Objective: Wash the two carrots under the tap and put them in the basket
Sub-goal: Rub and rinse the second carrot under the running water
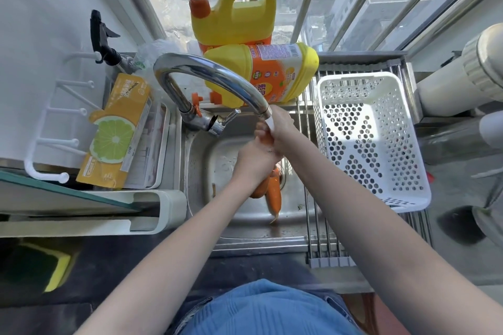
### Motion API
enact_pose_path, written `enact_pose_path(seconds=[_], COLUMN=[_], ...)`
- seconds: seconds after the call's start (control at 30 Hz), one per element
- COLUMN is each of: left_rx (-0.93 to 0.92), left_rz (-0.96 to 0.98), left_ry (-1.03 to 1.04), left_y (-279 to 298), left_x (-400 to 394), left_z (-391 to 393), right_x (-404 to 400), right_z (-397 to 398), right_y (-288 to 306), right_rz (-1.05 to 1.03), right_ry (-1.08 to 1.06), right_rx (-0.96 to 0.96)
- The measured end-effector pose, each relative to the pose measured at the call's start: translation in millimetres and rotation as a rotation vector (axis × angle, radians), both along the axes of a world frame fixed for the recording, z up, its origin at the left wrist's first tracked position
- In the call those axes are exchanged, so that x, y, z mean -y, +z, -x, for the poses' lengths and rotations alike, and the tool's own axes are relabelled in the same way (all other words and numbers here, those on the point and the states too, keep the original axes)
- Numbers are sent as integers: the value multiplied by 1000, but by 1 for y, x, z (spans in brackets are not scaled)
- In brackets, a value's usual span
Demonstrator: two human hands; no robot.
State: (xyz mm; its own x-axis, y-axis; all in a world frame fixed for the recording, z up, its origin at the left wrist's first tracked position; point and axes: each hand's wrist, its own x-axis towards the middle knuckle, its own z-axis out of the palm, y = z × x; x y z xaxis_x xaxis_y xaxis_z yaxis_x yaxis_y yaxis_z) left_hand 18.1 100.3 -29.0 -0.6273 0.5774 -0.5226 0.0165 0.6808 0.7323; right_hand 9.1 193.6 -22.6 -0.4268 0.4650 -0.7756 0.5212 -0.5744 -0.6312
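Both my hands meet under the spout of the chrome tap (pixel 217 76), over the steel sink (pixel 201 171). My left hand (pixel 254 159) and my right hand (pixel 281 128) are closed around one orange carrot (pixel 265 139); its lower end sticks out below my left wrist. A second carrot (pixel 275 194) lies in the sink bowl just under my hands, with its thin tip pointing toward me. The white perforated basket (pixel 408 193) stands empty to the right of the sink, on a roll-up metal rack (pixel 324 239).
Two yellow detergent bottles (pixel 245 16) stand and lie behind the tap. A lemon-print box (pixel 117 130) sits in a tray to the left. A yellow sponge (pixel 58 269) lies on the dark counter at the near left. A white pipe (pixel 462 81) runs at the right.
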Motion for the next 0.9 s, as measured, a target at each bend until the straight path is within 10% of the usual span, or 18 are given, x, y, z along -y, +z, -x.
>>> enact_pose_path(seconds=[0.17, 0.33, 0.53, 0.9], left_rx=[-314, 578, 1318, 179], left_rz=[63, -36, -246, 36], left_ry=[-39, 155, 183, 214], left_y=[-7, -10, 7, -11], left_x=[11, 29, 34, 12], left_z=[-6, 1, 15, -2], right_x=[12, -1, 2, 8], right_z=[7, 5, -24, -2], right_y=[-8, -6, -1, -12], right_rz=[-373, 12, 599, 99], right_ry=[-35, -200, -9, 23], right_rx=[136, 90, -480, -20])
